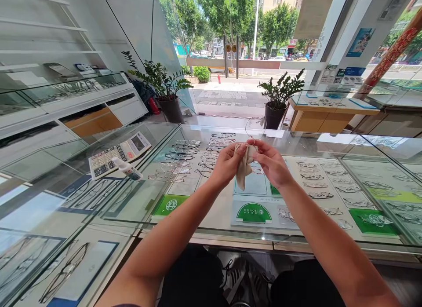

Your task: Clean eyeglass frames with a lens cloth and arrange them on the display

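Above the glass counter, my left hand (227, 162) is closed on a beige cleaning cloth (243, 171), its thumb pressing on the upper folds. The cloth's loose end hangs down below the fingers. My right hand (273, 163) touches the cloth from the other side, with its fingers pinched on a pair of thin-rimmed eyeglasses (255, 128). One round lens sticks up beyond the fingertips. The cloth and my fingers hide the rest of the eyeglasses.
Under the glass counter top (207, 221) lie rows of eyeglasses and green MOMOE cards. A calculator (117, 156) and a small white spray bottle (128, 168) rest on the glass at the left. Two potted plants stand beyond the counter, near the glass doors.
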A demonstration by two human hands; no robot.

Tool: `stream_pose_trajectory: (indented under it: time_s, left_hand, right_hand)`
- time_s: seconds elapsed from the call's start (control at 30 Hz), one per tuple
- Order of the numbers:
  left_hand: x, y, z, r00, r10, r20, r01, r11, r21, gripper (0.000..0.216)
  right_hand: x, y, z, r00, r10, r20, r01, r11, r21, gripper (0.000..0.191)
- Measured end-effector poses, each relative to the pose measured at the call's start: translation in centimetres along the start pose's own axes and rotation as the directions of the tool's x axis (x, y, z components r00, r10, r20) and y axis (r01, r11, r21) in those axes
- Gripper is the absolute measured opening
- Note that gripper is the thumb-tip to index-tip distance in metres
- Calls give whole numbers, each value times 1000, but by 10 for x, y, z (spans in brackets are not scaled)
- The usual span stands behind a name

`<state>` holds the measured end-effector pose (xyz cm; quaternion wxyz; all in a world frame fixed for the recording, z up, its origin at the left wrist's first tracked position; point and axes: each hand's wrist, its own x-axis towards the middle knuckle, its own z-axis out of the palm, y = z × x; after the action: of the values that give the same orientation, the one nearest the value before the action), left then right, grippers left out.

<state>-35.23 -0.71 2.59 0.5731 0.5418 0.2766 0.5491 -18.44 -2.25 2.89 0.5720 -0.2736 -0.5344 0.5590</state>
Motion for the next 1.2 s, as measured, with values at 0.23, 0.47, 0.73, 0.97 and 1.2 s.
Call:
stream_pose_trajectory:
  time_s: [0.23,0.47,0.73,0.97,1.2]
  left_hand:
    - [1,-2,-1,1000,-2,-19,2,1000,2,52]
    - [1,-2,-2,998,-55,-22,54,999,-3,51]
    - [2,-3,-4,996,-92,23,93,995,-40,49]
    - [0,-1,-2,990,-89,111,97,993,-66,50]
    - [-2,2,-3,979,-80,186,76,997,28,51]
  right_hand:
    - [4,8,-3,998,-27,-53,28,1000,10,23]
    - [4,11,-5,998,-45,-41,43,997,-69,26]
    - [3,10,-5,999,-48,-23,45,995,-84,27]
    - [4,6,-3,998,-9,-68,9,1000,4,22]
    - [7,3,-9,989,-2,-147,6,1000,27,21]
